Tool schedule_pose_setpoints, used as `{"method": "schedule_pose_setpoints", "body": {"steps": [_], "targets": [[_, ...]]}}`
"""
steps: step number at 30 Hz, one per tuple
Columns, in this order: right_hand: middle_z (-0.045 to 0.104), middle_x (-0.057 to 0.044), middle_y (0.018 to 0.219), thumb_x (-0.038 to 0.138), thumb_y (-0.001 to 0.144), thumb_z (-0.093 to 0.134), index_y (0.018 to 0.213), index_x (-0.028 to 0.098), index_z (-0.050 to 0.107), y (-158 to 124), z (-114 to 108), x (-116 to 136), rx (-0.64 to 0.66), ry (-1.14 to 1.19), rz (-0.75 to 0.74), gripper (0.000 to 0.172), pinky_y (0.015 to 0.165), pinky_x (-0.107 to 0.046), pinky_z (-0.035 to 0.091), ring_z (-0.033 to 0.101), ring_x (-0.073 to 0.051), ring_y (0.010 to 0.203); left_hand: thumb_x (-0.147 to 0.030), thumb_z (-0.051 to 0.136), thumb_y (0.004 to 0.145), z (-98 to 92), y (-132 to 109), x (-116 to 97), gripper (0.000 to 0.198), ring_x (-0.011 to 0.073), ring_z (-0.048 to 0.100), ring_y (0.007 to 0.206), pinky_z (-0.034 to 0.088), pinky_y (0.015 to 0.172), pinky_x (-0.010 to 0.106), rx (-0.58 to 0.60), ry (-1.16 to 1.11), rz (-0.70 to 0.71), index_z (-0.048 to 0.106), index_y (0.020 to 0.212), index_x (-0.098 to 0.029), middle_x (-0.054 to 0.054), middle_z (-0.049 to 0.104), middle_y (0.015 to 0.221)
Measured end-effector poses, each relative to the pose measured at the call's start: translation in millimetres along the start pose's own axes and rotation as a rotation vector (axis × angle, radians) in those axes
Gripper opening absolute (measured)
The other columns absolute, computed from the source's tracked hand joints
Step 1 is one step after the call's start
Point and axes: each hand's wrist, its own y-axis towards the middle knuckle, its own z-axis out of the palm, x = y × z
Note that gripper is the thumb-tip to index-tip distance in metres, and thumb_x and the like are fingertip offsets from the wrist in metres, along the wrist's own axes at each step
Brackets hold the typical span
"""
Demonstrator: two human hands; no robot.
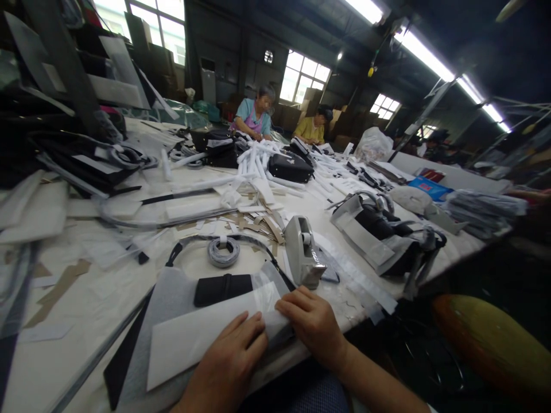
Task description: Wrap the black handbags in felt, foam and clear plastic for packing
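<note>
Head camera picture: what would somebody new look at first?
Probably the two hands at the bottom: the left hand and right hand press flat on a white sheet wrapped over a black bag. Just behind sits a grey tape dispenser, and two people work at the table's far end.

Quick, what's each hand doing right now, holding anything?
Left hand: flat and open, pressing down on the white sheet, gripping nothing.
Right hand: fingers lie open on the same sheet's upper right corner, nothing gripped.
</note>
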Motion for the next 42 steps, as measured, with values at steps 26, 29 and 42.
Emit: {"method": "schedule_pose_setpoints", "body": {"steps": [26, 29, 42], "targets": [[0.064, 0.0, 0.069, 0.026, 0.076, 0.077, 0.073, 0.017, 0.07, 19.1, 31.1, -24.1, 0.312, 0.337, 0.541, 0.012, 0.059, -0.022, 0.04, 0.057, -0.013, 0.065, -0.021, 0.049, 0.091, -8.5, 6.1, -7.4, 0.027, 0.0238, 0.069, 0.098, 0.062, 0.083, 0.037, -0.049, 0.028, -0.115, 0.061, 0.115, -0.024, 0.009, 0.07, 0.108], [0.063, 0.001, 0.068, 0.028, 0.078, 0.074, 0.072, 0.017, 0.066, 18.4, 34.4, -24.7, 0.324, 0.332, 0.561, 0.014, 0.058, -0.021, 0.037, 0.056, -0.013, 0.064, -0.017, 0.05, 0.089, -10.2, 8.1, -7.5, 0.028, 0.0295, 0.058, 0.123, 0.058, 0.094, 0.042, -0.016, 0.103, -0.042, 0.062, 0.114, -0.02, 0.014, 0.059, 0.133], [0.06, 0.003, 0.061, 0.024, 0.077, 0.073, 0.078, 0.017, 0.06, 27.5, 38.3, -30.8, 0.223, 0.397, 0.605, 0.015, 0.054, -0.021, 0.036, 0.056, -0.012, 0.056, -0.027, 0.064, 0.083, -12.6, 12.8, -12.3, 0.043, 0.0287, 0.059, 0.122, 0.053, 0.101, 0.046, 0.174, 0.151, -0.073, 0.056, 0.124, -0.018, 0.011, 0.064, 0.132]]}}
